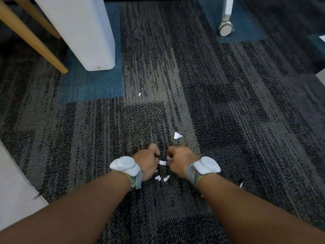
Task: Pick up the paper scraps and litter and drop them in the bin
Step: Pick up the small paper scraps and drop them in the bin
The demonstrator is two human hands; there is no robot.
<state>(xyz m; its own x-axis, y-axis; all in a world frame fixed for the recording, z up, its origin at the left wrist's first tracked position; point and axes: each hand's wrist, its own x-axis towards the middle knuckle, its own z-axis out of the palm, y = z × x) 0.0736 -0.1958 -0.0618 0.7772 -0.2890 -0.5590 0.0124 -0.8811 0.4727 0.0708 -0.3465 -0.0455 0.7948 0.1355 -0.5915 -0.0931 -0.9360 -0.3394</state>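
Both my hands reach down to the dark striped carpet, close together. My left hand (148, 160) is curled into a fist; what it holds is hidden. My right hand (179, 160) is curled too, with a small white paper scrap (169, 157) pinched at its fingertips. Another white scrap (162, 162) lies between the two hands. Two small scraps (158, 177) (166, 178) lie on the carpet just below my hands. A larger folded scrap (177, 135) lies just beyond my right hand. A tiny scrap (139, 94) lies farther ahead. No bin is in view.
A white panel leg (84, 32) and wooden legs (31, 41) stand at the upper left. A white caster wheel (225, 28) is at the upper right. A pale surface (12, 187) borders the left edge. White paper (322, 38) shows at the far right edge.
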